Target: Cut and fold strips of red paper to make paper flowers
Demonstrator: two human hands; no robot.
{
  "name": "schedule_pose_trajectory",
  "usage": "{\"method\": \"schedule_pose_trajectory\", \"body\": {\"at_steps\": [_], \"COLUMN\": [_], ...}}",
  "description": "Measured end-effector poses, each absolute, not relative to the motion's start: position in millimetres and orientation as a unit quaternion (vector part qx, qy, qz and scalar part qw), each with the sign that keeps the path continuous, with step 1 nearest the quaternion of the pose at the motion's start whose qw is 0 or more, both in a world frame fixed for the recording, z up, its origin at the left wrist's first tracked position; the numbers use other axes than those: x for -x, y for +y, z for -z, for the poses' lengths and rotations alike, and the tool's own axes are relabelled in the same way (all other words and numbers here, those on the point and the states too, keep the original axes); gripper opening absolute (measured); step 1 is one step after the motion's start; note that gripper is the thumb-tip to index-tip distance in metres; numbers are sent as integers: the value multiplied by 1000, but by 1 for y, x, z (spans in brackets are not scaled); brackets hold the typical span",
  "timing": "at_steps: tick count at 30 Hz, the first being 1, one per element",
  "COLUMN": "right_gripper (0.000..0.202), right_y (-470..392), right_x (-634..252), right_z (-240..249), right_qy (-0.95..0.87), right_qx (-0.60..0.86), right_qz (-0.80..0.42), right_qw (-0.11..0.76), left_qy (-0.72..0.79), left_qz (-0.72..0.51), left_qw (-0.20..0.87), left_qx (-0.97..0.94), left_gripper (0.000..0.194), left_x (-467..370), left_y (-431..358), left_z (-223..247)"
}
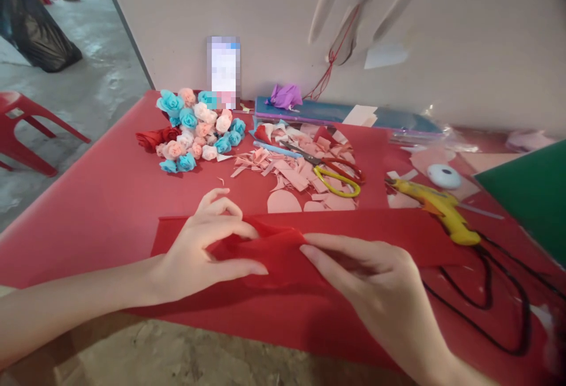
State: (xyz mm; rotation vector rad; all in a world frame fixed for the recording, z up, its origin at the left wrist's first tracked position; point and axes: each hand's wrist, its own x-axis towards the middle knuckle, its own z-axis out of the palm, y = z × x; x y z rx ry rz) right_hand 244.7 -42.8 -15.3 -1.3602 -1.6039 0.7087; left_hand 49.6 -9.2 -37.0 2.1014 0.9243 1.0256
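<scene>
- Left hand, loosely curled, holds one red sheet
- Right hand pinches its edge
- One o'clock: one scissors
- Two o'clock: one glue gun

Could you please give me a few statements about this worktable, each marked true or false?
1. The left hand and right hand both touch the red material. True.
2. The scissors have two blue handle loops. False: one loop is red, the other yellow.
3. The yellow glue gun lies to the left of the scissors. False: it lies to their right.
4. Pink scraps lie beyond the hands. True.
5. All the flowers in the cluster are blue. False: there are pink, white and red ones too.
</scene>
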Motion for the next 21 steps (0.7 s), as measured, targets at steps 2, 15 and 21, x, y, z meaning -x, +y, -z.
{"method": "schedule_pose_trajectory", "body": {"at_steps": [2,15,21], "right_gripper": [12,26,21], "right_y": [-44,-33,-9], "right_x": [-243,-251,-264], "right_z": [17,24,53], "right_qy": [-653,-666,-695], "right_qx": [537,509,574], "right_qz": [-303,-402,-267], "right_qw": [440,368,342], "left_qy": [343,373,422], "left_qz": [-385,-423,-389], "left_qw": [304,515,675], "left_qx": [-801,-645,-463], "left_gripper": [19,14,23], "left_x": [-52,-47,-45], "left_y": [-10,-4,6], "left_z": [35,52,60]}}
